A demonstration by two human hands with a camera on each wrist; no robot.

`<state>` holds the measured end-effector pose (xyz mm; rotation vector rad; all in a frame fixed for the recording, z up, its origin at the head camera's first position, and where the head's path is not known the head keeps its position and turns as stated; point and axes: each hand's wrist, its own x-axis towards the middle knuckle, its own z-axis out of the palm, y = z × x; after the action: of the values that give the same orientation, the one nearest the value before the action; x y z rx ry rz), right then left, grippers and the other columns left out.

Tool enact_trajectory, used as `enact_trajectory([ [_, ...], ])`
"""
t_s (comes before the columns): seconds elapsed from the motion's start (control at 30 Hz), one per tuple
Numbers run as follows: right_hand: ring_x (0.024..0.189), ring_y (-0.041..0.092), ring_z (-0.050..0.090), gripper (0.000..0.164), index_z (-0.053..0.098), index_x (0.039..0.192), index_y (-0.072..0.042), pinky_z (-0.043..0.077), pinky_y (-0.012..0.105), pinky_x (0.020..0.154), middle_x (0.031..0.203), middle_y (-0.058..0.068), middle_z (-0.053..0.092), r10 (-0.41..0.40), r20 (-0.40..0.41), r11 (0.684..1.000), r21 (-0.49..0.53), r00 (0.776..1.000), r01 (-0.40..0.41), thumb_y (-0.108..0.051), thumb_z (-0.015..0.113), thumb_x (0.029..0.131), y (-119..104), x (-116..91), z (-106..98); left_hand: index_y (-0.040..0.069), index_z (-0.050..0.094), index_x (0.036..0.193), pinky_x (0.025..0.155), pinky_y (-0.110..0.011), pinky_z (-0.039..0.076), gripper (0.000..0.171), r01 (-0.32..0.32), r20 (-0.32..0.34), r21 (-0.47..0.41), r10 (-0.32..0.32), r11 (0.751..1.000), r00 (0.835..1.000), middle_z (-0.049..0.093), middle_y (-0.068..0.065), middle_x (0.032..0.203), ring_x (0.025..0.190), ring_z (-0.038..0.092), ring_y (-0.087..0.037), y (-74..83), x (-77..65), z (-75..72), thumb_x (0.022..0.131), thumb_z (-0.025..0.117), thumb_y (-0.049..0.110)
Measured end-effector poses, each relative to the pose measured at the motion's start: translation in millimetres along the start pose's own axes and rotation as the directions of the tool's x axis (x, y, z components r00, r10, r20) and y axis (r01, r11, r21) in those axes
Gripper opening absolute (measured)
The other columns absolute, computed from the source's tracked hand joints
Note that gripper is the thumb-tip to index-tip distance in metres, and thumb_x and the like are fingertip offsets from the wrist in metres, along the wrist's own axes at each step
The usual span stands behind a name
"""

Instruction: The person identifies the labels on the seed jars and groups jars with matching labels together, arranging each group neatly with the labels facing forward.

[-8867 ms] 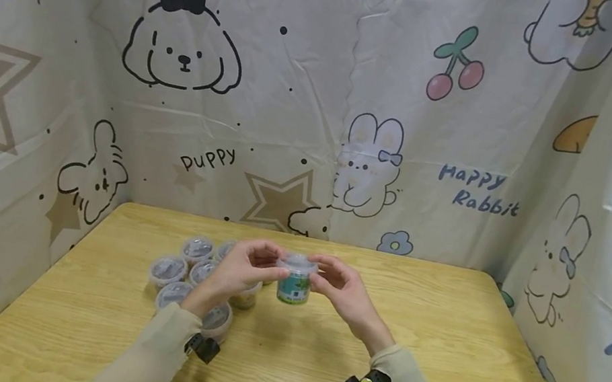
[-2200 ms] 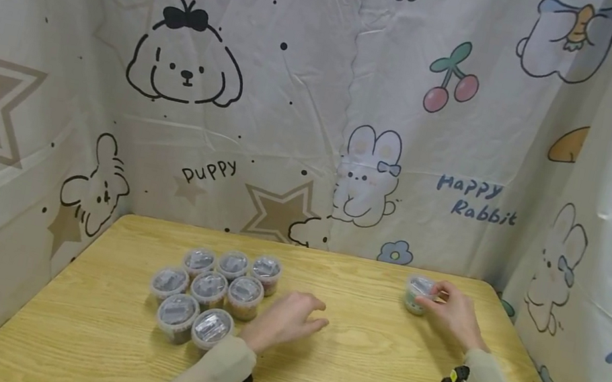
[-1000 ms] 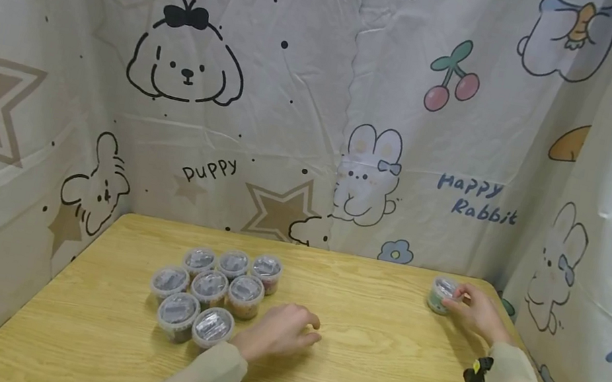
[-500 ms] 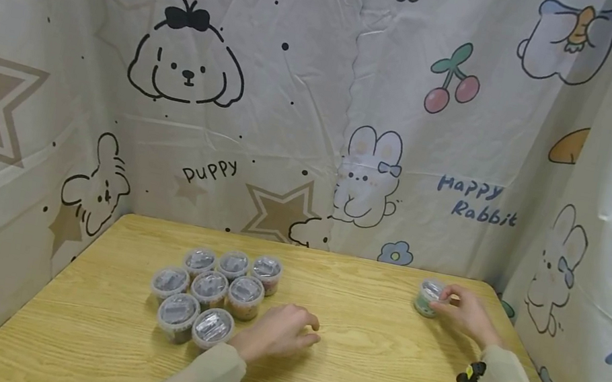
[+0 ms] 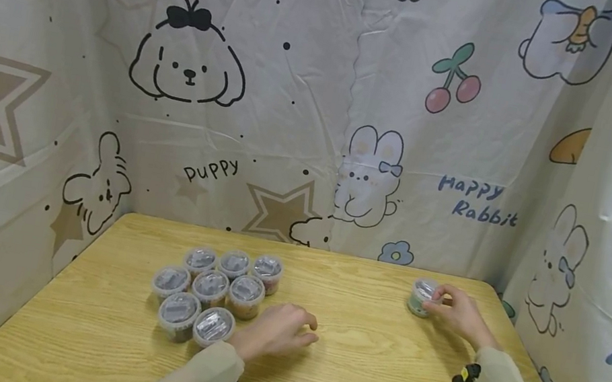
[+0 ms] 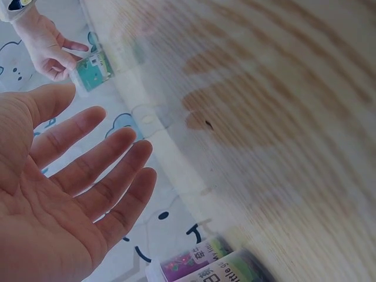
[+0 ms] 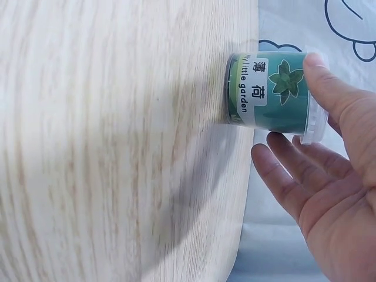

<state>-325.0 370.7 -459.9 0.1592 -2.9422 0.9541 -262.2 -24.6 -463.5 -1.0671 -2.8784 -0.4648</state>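
At the back right of the table, my right hand [image 5: 459,315] pinches a small clear-lidded plastic jar [image 5: 421,299] between thumb and fingers near its lid. Its green label with a leaf picture and "My little garden" shows in the right wrist view on the jar [image 7: 270,91]. The jar is upright, its base at or very near the tabletop. My left hand [image 5: 281,331] hovers over the middle of the table, palm turned right, fingers loosely spread and holding nothing, as the left hand [image 6: 76,182] in its wrist view also shows.
Several similar lidded jars [image 5: 210,285] stand grouped at the left, the nearest jar [image 5: 213,325] just beside the left wrist. The wooden table [image 5: 359,378] ends at a printed cloth curtain [image 5: 295,114] at the back and sides.
Earlier both hands held the green-labelled jar mid-table; the right hand then carried it to the back right. In the last second it has shifted slightly left, while the left hand stays nearly still.
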Motion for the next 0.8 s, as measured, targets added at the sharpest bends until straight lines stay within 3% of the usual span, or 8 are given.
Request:
enact_trajectory([
  [0.33, 0.118, 0.051, 0.051, 0.035, 0.054, 0.099, -0.008, 0.043, 0.065, 0.094, 0.129, 0.029, 0.056, -0.025, -0.007, 0.999, -0.035, 1.0, 0.025, -0.04, 0.068, 0.092, -6.5, 2.2, 2.1, 0.015, 0.072, 0.112, 0.081, -0.027, 0.056, 0.028, 0.016, 0.02, -0.034, -0.016, 0.999, 1.0, 0.074, 0.001, 0.11, 0.096, 0.07, -0.013, 0.0, -3.4, -10.1, 0.095, 0.064, 0.036],
  [0.47, 0.119, 0.046, 0.049, 0.047, 0.052, 0.121, -0.003, 0.04, 0.064, 0.097, 0.131, 0.028, 0.053, -0.054, -0.047, 0.997, -0.054, 0.997, 0.051, -0.042, 0.059, 0.097, -13.3, 2.4, 3.6, 0.013, 0.072, 0.111, 0.082, -0.027, 0.056, 0.028, 0.021, 0.004, -0.047, -0.02, 0.999, 1.0, 0.074, 0.0, 0.109, 0.096, 0.07, -0.013, -2.2, -6.2, -17.6, 0.095, 0.064, 0.035],
  [0.6, 0.13, 0.049, 0.041, 0.058, 0.045, 0.139, 0.002, 0.032, 0.067, 0.105, 0.141, 0.03, 0.045, -0.106, -0.102, 0.99, -0.101, 0.989, 0.096, -0.039, 0.056, 0.1, -24.8, 3.0, 9.1, 0.011, 0.073, 0.109, 0.083, -0.03, 0.056, 0.027, 0.021, -0.024, -0.07, -0.023, 0.997, 0.999, 0.074, -0.001, 0.107, 0.097, 0.07, -0.016, -6.9, -10.3, -26.2, 0.096, 0.064, 0.033],
  [0.8, 0.122, 0.046, 0.051, 0.043, 0.057, 0.129, 0.002, 0.038, 0.063, 0.103, 0.132, 0.026, 0.057, -0.226, -0.163, 0.96, -0.206, 0.96, 0.191, -0.027, 0.062, 0.097, -48.0, 6.5, 25.3, 0.008, 0.074, 0.105, 0.081, -0.031, 0.057, 0.021, -0.001, -0.11, -0.131, -0.014, 0.991, 0.994, 0.075, -0.005, 0.103, 0.094, 0.07, -0.02, -19.9, -14.3, -42.6, 0.096, 0.064, 0.025],
])
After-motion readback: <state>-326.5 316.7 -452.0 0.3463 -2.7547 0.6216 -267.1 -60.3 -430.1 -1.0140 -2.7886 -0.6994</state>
